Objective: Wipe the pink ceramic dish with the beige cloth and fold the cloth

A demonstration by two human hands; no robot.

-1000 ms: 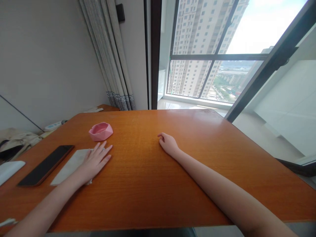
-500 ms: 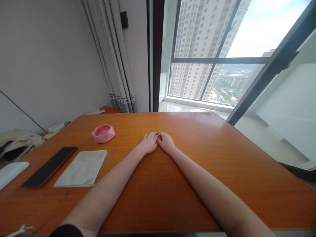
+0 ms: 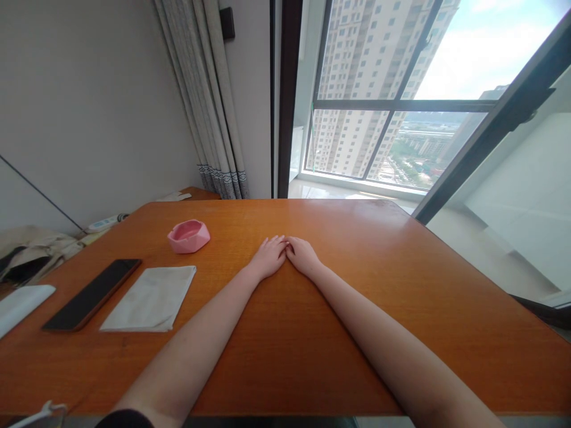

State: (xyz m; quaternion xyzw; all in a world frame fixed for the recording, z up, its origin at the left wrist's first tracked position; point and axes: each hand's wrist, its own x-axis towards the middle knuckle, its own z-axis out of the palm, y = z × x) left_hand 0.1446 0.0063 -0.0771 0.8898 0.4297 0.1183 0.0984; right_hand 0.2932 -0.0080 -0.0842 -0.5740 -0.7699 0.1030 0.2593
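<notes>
My left hand lies palm down on the brown wooden table, its fingers stretched forward and holding nothing. Against its fingertips rests my right hand, also palm down, with its fingers slightly bent and pointing left; nothing shows in it. Left of both hands stands a pink faceted ashtray. A folded whitish cloth lies flat beside my left forearm. Farther left is a dark flat phone-like slab with a brown edge.
At the left edge lies a white rolled or folded item. Beyond the table's left side are a bundle of fabric and a power strip. A curtain hangs behind, beside a large window.
The view has shifted slightly, so the table and its objects appear a little higher. Both hands stay together on the table, with only a slight shift of the fingers.
</notes>
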